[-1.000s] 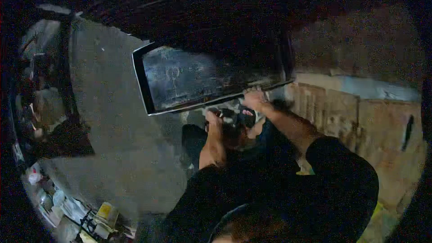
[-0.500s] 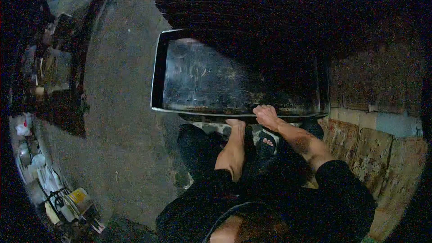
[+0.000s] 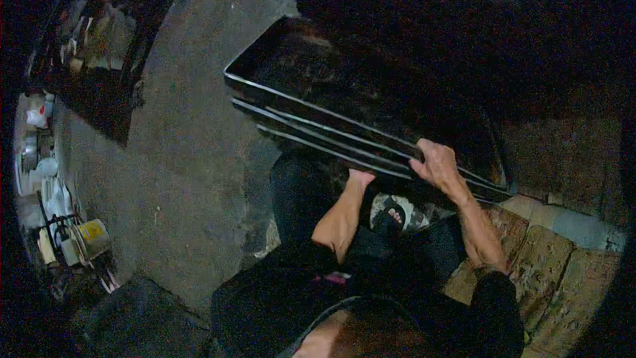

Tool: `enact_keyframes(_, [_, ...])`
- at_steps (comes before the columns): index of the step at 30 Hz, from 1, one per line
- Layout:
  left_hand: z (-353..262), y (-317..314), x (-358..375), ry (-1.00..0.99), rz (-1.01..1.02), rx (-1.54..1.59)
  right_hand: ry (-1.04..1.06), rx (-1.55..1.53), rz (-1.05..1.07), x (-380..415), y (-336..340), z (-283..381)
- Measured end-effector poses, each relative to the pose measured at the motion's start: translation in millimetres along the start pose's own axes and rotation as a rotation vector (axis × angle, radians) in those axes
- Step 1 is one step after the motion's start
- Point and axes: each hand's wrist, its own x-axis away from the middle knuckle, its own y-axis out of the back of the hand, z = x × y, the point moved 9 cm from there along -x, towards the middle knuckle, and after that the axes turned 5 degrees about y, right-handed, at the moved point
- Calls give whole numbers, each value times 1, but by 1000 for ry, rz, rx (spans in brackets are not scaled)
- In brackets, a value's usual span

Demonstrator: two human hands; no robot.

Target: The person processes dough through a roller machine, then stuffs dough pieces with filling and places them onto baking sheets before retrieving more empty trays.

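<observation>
right hand (image 3: 436, 167): grasping; fingers curled over the upper near rims of the metal trays (image 3: 285, 106), toward their right end, thumb on the near side.

left hand (image 3: 361, 176): at the lowest near rim, to the left of the right hand; fingers out of sight beneath, so whether they clench or merely prop cannot be told.

metal trays: shallow, dark, rectangular, stacked; at least three bright rims along the near side, gaps between them widest toward the left. located just beyond the person's knees, set slantwise across the view. interior of the uppermost scuffed, much of it lost in shadow. what bears the stack from below: not visible.

step in hand, as judged: two-handed handling of the whole stack by its near side. next move from this hold, as judged: calls for both hands acting together, the loose rims pressed close, the far left end watched for sliding or dipping.

below the hands: dark trousers (image 3: 301, 192); one sandalled foot (image 3: 391, 219) between the knees, on a pale mottled patch.

to the right: brown mottled panels (image 3: 540, 258), with a grey-blue strip (image 3: 586, 223) along their far edge.

to the left: grey floor (image 3: 192, 139); beyond it, a yellow-labelled container (image 3: 93, 233) amid mixed clutter, details indistinct.
</observation>
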Motion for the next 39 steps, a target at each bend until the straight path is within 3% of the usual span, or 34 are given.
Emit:
enact_keyframes(5, [22, -27, 30, 58, 73, 32, 68, 33, -102, 4, 26, 12])
enact_keyframes(7, [36, -2, 48, 26, -67, 78, 94, -10, -88, 10, 47, 22])
enact_keyframes(9, [51, 7, 61, 13, -46, 98, 77, -58, -5, 13, 62, 22])
enact_keyframes(11, [65, -15, 86, -84, -11, -3, 87, -14, 21, 21, 88, 29])
enact_keyframes(15, [117, -47, 103, 2, -38, 121, 74, -96, 36, 26, 170, 41])
enact_keyframes(16, [124, -67, 114, 3, 95, 80, 63, -135, 17, 29, 190, 44])
enact_keyframes(21, [156, -194, 230, 0, 174, 21, 42, -45, 160, 40, 298, 91])
enact_keyframes(22, [157, -193, 233, -8, 235, -14, 104, -63, 150, 49, 281, 82])
enact_keyframes(24, [172, -231, 279, 36, 320, -15, 163, -71, 177, 54, 319, 103])
enact_keyframes(27, [176, -217, 285, -38, 266, -39, 74, -99, 346, 51, 294, 85])
enact_keyframes(28, [174, -222, 291, -73, 387, -33, 106, -125, 289, 50, 282, 75])
enact_keyframes(31, [184, -215, 291, -70, 356, -70, 197, -135, 203, 56, 288, 79])
enact_keyframes(32, [186, -219, 294, -92, 399, -102, 136, -134, 252, 58, 290, 79])
enact_keyframes(35, [183, -191, 267, -67, 215, -54, 217, -106, 164, 56, 290, 83])
enact_keyframes(36, [178, -204, 270, -116, 421, -52, 174, -101, 202, 55, 292, 84])
enact_keyframes(39, [184, -204, 274, -25, 379, -148, 313, -72, 139, 66, 308, 101])
